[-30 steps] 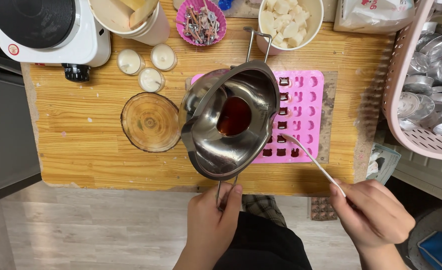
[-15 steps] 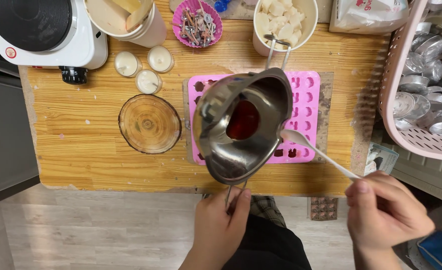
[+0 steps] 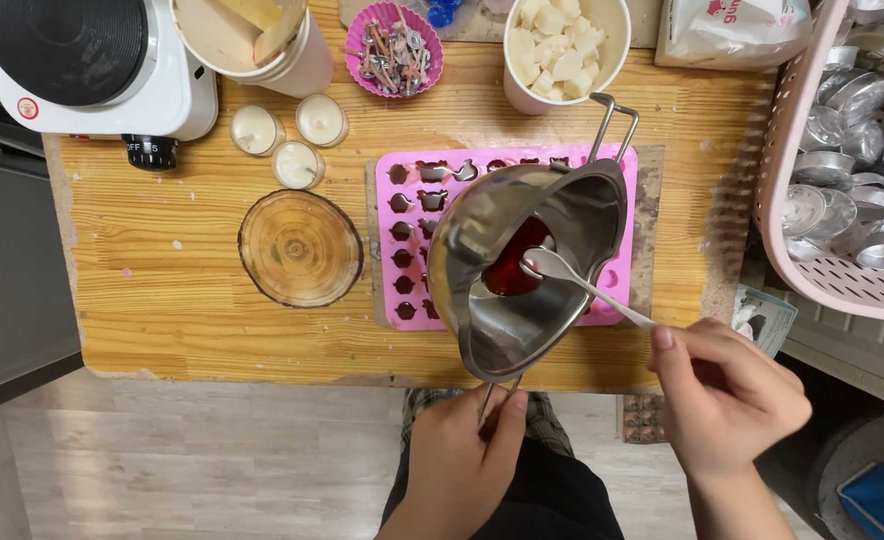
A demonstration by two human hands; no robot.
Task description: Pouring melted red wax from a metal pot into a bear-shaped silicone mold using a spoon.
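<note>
My left hand point(image 3: 462, 460) is clamped around the thin wire handle of a shiny stainless-steel pouring pot point(image 3: 527, 265), tilted above the pink silicone mould point(image 3: 407, 240) with small shaped cavities, near the front edge of the scuffed wooden table point(image 3: 162, 320). Glossy dark red liquid point(image 3: 512, 268) pools inside the pot. My right hand point(image 3: 727, 395) pinches the slim handle of a metal spoon point(image 3: 587, 285), its bowl touching the red pool. A round amber glass dish point(image 3: 300, 248) sits just left of the mould. A pink plastic basket point(image 3: 792, 240) of foil cups hangs at the right edge.
</note>
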